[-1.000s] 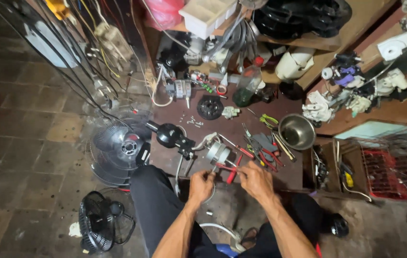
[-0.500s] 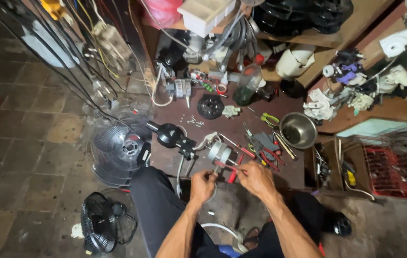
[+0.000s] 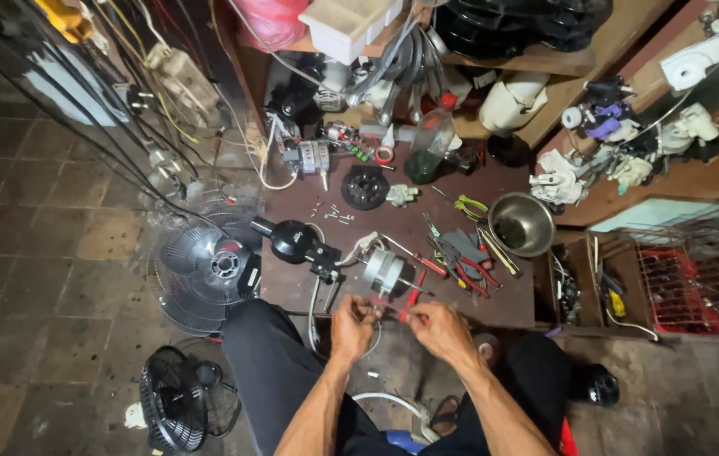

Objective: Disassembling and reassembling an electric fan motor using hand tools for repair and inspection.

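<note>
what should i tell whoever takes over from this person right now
Left hand pinches thin wires; whether it is closed on them is unclear. Right hand grips a small red-handled tool at those wires. The fan motor lies on the low table, just ahead of the hands, casing off. Pliers and steel bowl sit to the right. Wire work looks unfinished; motor not reassembled.

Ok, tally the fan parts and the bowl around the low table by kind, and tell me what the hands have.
Fan guards on the floor: 2, wire grille and small black fan
Fan motors on the table: 2, black and silver
Steel bowl: 1
Total: 5
Left hand and right hand pinch a small red-tipped wire.
</note>
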